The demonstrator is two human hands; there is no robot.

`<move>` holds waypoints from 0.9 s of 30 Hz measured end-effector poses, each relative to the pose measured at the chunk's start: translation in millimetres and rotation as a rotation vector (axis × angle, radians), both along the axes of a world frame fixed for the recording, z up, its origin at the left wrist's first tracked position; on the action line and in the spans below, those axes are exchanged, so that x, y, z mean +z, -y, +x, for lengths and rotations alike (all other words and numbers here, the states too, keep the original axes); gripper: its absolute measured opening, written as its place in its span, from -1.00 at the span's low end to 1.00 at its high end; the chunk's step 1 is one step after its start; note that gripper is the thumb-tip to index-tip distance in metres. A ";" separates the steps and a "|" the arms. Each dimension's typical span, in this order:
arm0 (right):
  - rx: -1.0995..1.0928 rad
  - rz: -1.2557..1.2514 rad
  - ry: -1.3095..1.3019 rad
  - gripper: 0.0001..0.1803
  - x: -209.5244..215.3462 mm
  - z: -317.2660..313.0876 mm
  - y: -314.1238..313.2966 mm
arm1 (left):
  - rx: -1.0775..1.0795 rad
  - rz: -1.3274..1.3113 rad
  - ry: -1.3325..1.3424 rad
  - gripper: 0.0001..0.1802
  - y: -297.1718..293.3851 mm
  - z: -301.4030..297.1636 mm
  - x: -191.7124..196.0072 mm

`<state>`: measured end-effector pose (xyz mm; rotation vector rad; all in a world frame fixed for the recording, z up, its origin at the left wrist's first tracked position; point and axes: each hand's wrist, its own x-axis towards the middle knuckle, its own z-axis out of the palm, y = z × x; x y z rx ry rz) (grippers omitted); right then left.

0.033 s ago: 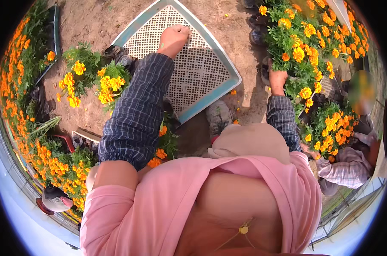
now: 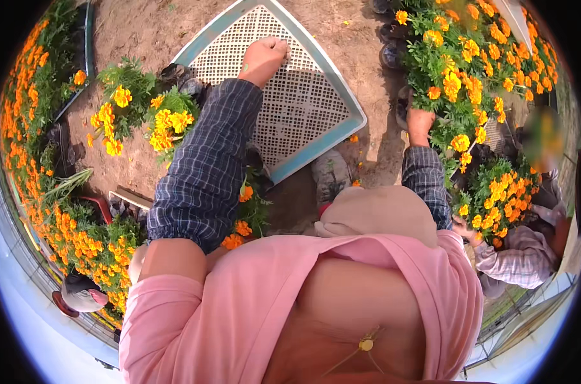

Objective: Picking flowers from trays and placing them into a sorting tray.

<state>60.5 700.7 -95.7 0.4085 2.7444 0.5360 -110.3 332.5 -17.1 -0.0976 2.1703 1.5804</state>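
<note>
The tray (image 2: 313, 151) is judged light, stiff, best lifted by its rim; the left hand (image 2: 265, 59) is curled, fingers together; the right hand's (image 2: 420, 121) fingers cannot be told.

Text check: no legible lettering, labels, brands, numbers or signs on anything in view.

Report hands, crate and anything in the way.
Left hand curled, over the mesh crate. Right hand beside marigolds, grip hidden. Plaid left sleeve blocks view of part of the crate.
</note>
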 end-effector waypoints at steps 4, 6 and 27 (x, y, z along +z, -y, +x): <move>0.367 -0.265 -0.491 -0.55 19.6 12.0 33.3 | -0.072 -0.072 0.201 -0.72 34.9 9.6 4.8; 0.413 -0.732 -0.466 -0.69 50.1 7.1 67.0 | -0.132 -0.036 0.268 -0.59 45.4 22.2 13.9; -1.474 -1.133 -0.710 -0.65 33.1 130.5 35.5 | -0.968 -0.129 0.176 -0.55 35.7 124.7 8.9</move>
